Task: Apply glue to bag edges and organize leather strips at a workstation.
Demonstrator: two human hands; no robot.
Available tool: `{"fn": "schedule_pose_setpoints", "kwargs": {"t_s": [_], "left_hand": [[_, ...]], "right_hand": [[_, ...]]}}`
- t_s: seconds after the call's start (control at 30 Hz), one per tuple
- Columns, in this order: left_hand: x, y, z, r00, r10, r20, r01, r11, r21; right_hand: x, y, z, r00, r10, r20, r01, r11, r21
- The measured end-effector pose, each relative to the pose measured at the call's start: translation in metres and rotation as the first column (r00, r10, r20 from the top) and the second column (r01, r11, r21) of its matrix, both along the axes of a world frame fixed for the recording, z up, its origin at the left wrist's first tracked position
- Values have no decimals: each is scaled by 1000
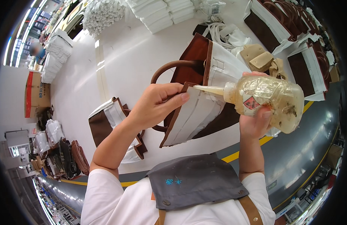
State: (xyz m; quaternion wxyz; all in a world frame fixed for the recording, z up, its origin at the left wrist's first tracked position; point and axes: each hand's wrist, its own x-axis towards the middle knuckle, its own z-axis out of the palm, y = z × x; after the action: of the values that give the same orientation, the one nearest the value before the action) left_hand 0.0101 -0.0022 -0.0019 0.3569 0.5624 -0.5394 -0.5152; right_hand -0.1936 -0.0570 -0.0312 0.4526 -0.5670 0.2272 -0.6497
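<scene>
A bag in progress [194, 114], with brown outer panels, white lining and brown tube handles [175, 66], lies on its side on the pale table [132, 75]. My left hand [156, 101] pinches the brown-trimmed corner of its edge between thumb and fingers. Wrapped around a cloudy, yellowish squeeze bottle [284, 93] is my right hand [254, 122], holding it almost level. The long tapered nozzle [211, 90] points left, its tip at the trimmed edge beside my left fingertips. Whether liquid is coming out cannot be made out.
Another brown-and-white bag piece [113, 112] lies left of my arm. Beige pieces [258, 58] and white straps [224, 33] lie beyond the bottle. More bags [308, 69] stand at right, white stacks [153, 13] at the back. A person [38, 52] is far left.
</scene>
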Motion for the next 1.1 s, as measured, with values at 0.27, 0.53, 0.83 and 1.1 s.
{"fn": "schedule_pose_setpoints", "kwargs": {"t_s": [0.27,0.53,0.83,1.1], "left_hand": [[0,0,0,1000,-14,20,14,1000,-11],[0,1,-1,999,-36,9,36,999,-15],[0,1,1,997,-43,59,44,999,-28],[-1,3,8,997,-74,-37,76,996,42]], "right_hand": [[5,7,6,1000,-18,15,18,999,-36],[-1,10,7,996,-36,-80,33,999,-43],[10,9,11,1000,23,-11,-24,998,-61],[6,6,4,999,10,39,-7,998,-59]]}}
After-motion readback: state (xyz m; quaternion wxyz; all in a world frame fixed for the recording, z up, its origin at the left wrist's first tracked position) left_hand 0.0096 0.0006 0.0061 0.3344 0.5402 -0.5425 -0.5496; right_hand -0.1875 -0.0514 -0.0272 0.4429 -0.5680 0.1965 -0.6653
